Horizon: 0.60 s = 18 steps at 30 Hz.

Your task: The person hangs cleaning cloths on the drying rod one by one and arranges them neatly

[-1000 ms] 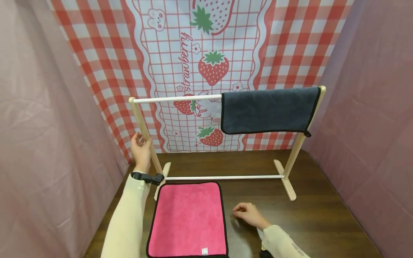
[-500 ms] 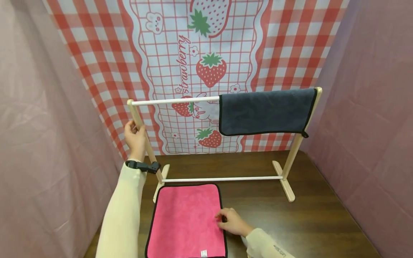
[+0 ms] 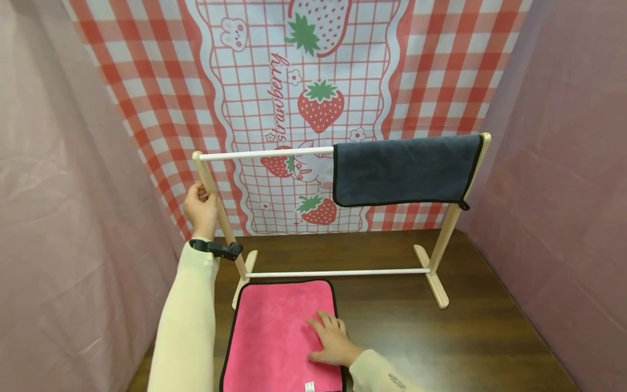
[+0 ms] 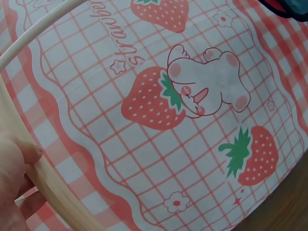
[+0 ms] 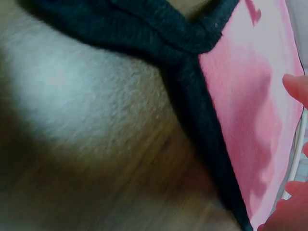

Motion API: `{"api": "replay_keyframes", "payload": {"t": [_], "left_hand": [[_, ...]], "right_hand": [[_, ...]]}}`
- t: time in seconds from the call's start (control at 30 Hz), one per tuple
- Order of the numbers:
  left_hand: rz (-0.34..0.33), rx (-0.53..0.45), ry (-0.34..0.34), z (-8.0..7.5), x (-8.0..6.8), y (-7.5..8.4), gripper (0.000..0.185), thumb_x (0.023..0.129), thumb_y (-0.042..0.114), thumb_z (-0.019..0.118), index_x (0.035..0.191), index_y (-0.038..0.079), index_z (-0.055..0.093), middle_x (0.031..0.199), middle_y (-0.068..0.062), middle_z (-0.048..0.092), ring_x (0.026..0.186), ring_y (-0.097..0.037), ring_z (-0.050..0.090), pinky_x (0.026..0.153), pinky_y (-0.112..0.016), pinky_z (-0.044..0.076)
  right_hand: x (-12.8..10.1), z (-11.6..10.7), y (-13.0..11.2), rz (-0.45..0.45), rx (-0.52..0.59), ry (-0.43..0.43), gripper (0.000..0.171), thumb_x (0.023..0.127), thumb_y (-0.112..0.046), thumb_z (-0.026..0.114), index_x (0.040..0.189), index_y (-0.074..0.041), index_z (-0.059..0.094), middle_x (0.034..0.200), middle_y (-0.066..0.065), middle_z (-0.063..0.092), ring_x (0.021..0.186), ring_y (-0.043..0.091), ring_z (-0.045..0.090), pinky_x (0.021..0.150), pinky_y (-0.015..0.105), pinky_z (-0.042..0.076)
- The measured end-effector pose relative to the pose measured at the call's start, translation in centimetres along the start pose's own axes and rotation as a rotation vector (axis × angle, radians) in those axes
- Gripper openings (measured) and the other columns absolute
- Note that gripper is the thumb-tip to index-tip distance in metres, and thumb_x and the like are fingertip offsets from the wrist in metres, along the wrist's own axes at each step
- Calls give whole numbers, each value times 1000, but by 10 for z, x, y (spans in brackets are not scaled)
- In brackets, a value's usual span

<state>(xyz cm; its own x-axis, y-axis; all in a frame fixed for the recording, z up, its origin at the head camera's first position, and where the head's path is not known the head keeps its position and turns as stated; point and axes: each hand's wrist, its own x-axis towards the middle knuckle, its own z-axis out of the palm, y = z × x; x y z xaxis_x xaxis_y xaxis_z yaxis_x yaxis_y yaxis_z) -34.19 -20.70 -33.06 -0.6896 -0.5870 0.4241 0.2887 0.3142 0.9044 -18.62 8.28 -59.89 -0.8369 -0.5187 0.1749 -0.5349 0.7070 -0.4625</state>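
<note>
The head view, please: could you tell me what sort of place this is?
Probably a small staged tabletop booth, not a lived-in room: plain pink sheets form the sides, a strawberry cloth hangs as backdrop, and a wooden rack with a grey towel stands on a dark table.

A dark wooden desk (image 3: 441,337) carries two things — a pink cloth (image 3: 274,332) with black edging lying flat at the near edge, and behind it a wooden rack (image 3: 431,272) standing on two feet.

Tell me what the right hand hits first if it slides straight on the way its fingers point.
The right hand lies flat on the pink towel, fingers pointing up-left toward the rack. It would likely meet the lower white rod just past the towel's far edge, though the rod's height above the table is unclear.
</note>
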Motion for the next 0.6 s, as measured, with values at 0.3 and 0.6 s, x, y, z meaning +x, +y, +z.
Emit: {"api": "replay_keyframes", "payload": {"t": [0.3,0.6], "left_hand": [[76,36,-24,-4,3,-3,30,87,-8,64,117,-8,65,108,-25,68,93,-25,62,85,-30,55],[75,18,-32,-6,3,-7,32,86,-10,64,118,-8,65,108,-24,68,84,-7,56,82,-26,54]], "right_hand": [[8,10,-4,36,25,-89,100,65,-53,86,145,-8,46,151,29,30,137,51,28,105,75,21],[11,16,-7,82,-12,-175,114,59,-64,85,152,-15,40,159,26,20,144,51,16,110,74,10]]}}
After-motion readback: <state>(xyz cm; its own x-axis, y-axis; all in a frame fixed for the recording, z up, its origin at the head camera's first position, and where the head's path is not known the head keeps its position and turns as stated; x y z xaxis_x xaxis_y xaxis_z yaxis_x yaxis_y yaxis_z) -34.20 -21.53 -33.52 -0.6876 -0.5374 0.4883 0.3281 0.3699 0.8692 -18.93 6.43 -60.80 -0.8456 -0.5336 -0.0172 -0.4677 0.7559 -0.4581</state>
